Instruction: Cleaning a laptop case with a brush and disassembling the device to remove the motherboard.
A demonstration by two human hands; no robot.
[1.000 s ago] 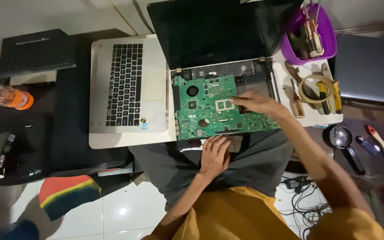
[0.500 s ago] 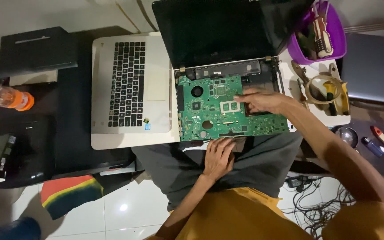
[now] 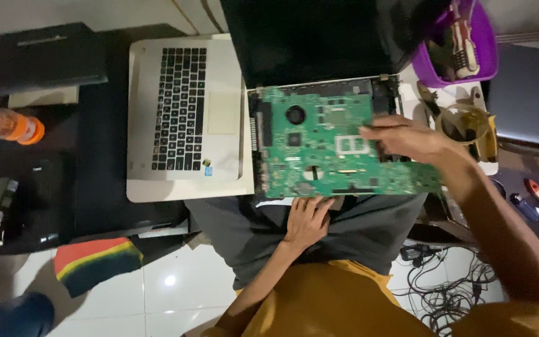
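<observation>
- The green motherboard [image 3: 338, 146] lies in the opened laptop base [image 3: 385, 87], its long axis running left to right across the person's front, the black screen panel [image 3: 319, 31] standing beyond it.
- Right hand [image 3: 403, 137]: its grip rests on the board's right portion, fingers spread flat and pointing left toward the silver processor socket [image 3: 352, 145]. The board stretches mainly leftward from this grip. Whether the fingers pinch anything cannot be told; they look loosely open and laid on top.
- Left hand [image 3: 307, 218]: fingers curled at the board's near edge, just below its middle; the board lies directly beyond this grip. Whether it clasps the edge or merely props it cannot be told.
- The right hand is the one nearer the board's centre and on top of it; the left meets only the near rim.
- To the left of both grips, a detached silver keyboard deck [image 3: 185, 118] lies on the desk [image 3: 95, 156]; to the right of the right grip stand a purple tub of tools [image 3: 485, 56] and a roll of tape [image 3: 463, 122].
- Against the earlier frame: the right hand's fingertips have moved slightly left and toward the socket; the left hand holds the same place at the near edge. The view has closed in, so the board shows larger.
</observation>
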